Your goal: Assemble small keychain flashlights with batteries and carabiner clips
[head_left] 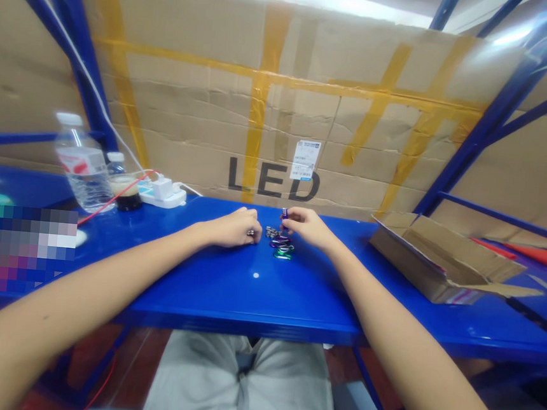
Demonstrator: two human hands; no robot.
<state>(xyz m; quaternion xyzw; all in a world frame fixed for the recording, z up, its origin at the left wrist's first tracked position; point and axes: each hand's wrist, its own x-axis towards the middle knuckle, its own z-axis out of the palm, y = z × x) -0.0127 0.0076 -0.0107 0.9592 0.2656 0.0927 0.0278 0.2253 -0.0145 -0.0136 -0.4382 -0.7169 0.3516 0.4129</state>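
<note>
Both my arms reach forward over a blue table (pixel 256 293). My left hand (pixel 236 226) is closed in a loose fist, pinching a small silver ring at its fingertips. My right hand (pixel 306 226) is closed on a small purple metal clip held just above the table. Between the two hands lies a little pile of coloured carabiner clips (pixel 283 247), purple and green, with several small silver rings (pixel 272 232) beside them.
An open cardboard box (pixel 441 258) lies at the right. Two plastic bottles (pixel 81 166) and a white power strip (pixel 162 191) with a red cable stand at the left. A taped cardboard wall marked LED (pixel 280 129) backs the table, between blue rack posts.
</note>
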